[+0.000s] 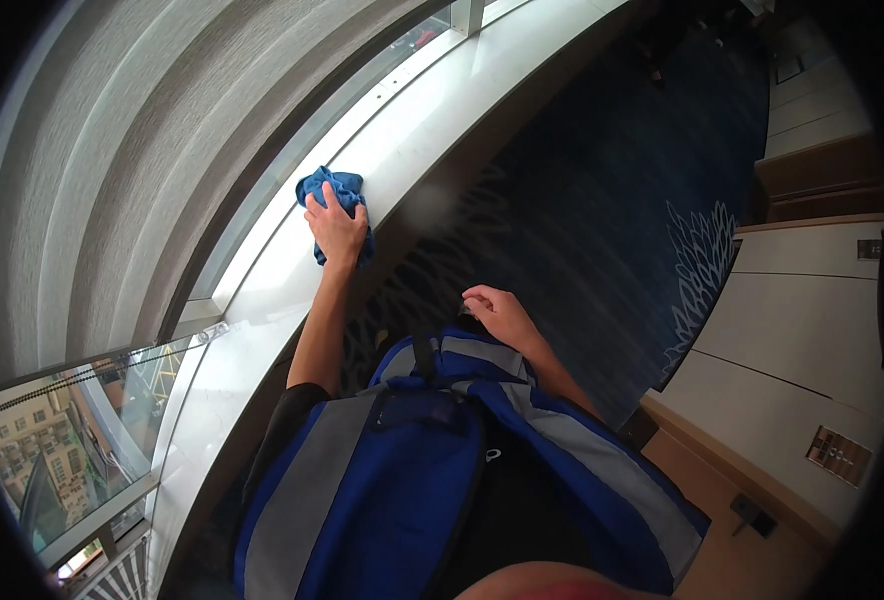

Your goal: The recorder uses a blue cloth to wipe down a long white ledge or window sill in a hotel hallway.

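Note:
A crumpled blue cloth lies under my left hand, which presses it against the white window sill. Part of the cloth hangs over the sill's inner edge beneath my wrist. My right hand is in front of my body with its fingers curled loosely, above the dark carpet. Nothing shows in it, though the palm side is hidden.
A pale fabric blind covers much of the window. Its bead chain runs to a clear holder at the sill. Patterned blue carpet lies below. Right are white panels and a wooden door with a handle.

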Tool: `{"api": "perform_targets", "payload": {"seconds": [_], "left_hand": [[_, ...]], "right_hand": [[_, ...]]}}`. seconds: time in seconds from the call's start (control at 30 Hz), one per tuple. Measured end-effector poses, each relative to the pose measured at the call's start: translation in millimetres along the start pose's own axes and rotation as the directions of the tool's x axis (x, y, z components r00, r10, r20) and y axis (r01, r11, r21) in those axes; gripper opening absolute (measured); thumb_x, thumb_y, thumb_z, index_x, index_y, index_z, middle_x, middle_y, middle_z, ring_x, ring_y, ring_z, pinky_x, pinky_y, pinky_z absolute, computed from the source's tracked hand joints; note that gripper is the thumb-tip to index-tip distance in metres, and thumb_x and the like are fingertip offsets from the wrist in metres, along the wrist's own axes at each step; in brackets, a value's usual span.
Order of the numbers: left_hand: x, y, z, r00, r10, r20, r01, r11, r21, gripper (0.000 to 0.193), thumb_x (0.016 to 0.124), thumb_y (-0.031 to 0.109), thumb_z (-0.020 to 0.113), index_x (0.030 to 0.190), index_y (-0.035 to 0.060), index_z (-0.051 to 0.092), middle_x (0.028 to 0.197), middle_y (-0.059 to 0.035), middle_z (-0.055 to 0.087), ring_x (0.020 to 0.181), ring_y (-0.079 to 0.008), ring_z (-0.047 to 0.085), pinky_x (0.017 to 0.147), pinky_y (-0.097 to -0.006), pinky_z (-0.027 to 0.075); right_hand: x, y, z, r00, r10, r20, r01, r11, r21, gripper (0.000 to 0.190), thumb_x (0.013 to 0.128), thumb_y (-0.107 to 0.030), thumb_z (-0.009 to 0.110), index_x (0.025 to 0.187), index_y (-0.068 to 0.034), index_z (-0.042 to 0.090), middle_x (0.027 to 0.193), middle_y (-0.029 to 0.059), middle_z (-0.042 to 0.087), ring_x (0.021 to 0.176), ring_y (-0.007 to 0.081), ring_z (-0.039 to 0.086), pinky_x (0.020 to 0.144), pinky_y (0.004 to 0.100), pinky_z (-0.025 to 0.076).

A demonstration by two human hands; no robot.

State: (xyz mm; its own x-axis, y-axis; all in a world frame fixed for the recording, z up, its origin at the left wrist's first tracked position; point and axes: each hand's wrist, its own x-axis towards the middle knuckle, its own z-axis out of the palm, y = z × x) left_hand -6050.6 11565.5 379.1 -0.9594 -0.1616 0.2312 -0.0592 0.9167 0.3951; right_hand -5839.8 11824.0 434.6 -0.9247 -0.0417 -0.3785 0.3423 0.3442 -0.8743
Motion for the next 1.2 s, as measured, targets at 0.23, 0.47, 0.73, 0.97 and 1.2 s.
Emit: {"api": "perform_targets", "payload": {"seconds": [0.23,0.47,0.73,0.97,1.2], "left_hand": [[77,84,14,0.966,0.118,0.231,-0.118,0.993,-0.012,0.083,0.085,0.05,0.072,0.146,0.0019,0.043,0.144,-0.0355,0.042,0.13,-0.049,0.044,0.106,-0.0539,0.041],[48,63,8,0.937,0.324,0.129,-0.288,0.927,-0.239,0.091,0.084,0.045,0.078,0.155,0.0066,0.034,0.159,-0.033,0.025,0.146,-0.05,0.029,0.12,-0.0541,0.029],[56,91,21,0.973,0.229,0.043,-0.205,0.93,-0.305,0.092,0.08,0.034,0.082,0.15,-0.0016,0.032,0.158,-0.0373,0.02,0.146,-0.0539,0.024,0.12,-0.0544,0.027],[53,103,15,0.975,0.187,0.121,-0.134,0.926,-0.352,0.092,0.08,0.03,0.082,0.15,-0.0013,0.031,0.157,-0.0375,0.018,0.147,-0.0543,0.022,0.12,-0.0551,0.027],[55,98,28,0.963,0.263,0.064,-0.219,0.896,-0.386,0.095,0.081,0.029,0.082,0.152,-0.0034,0.028,0.156,-0.041,0.017,0.146,-0.0568,0.021,0.12,-0.0557,0.026]], "right_hand": [[20,-7,-44,0.991,-0.132,-0.026,0.134,0.989,0.066,0.029,0.098,-0.021,0.061,0.116,0.0,0.068,0.098,0.0131,0.075,0.09,0.0198,0.073,0.083,0.0315,0.055],[77,-17,-80,0.988,-0.147,0.038,0.141,0.982,0.127,0.027,0.099,-0.02,0.06,0.115,0.0,0.068,0.096,0.013,0.075,0.086,0.0199,0.072,0.079,0.0318,0.055],[153,-45,-110,0.99,-0.11,0.091,0.114,0.993,-0.044,0.026,0.096,-0.021,0.061,0.109,0.0,0.071,0.091,0.0158,0.074,0.081,0.026,0.071,0.075,0.0352,0.054],[175,-51,-117,0.993,-0.119,0.006,0.118,0.971,-0.208,0.026,0.096,-0.021,0.059,0.108,-0.001,0.071,0.09,0.0144,0.073,0.082,0.0245,0.071,0.075,0.035,0.054],[188,-26,-61,0.992,-0.12,-0.038,0.11,0.975,-0.192,0.025,0.098,-0.019,0.059,0.108,0.0,0.071,0.087,0.0098,0.073,0.081,0.0188,0.07,0.076,0.0312,0.055]]}}
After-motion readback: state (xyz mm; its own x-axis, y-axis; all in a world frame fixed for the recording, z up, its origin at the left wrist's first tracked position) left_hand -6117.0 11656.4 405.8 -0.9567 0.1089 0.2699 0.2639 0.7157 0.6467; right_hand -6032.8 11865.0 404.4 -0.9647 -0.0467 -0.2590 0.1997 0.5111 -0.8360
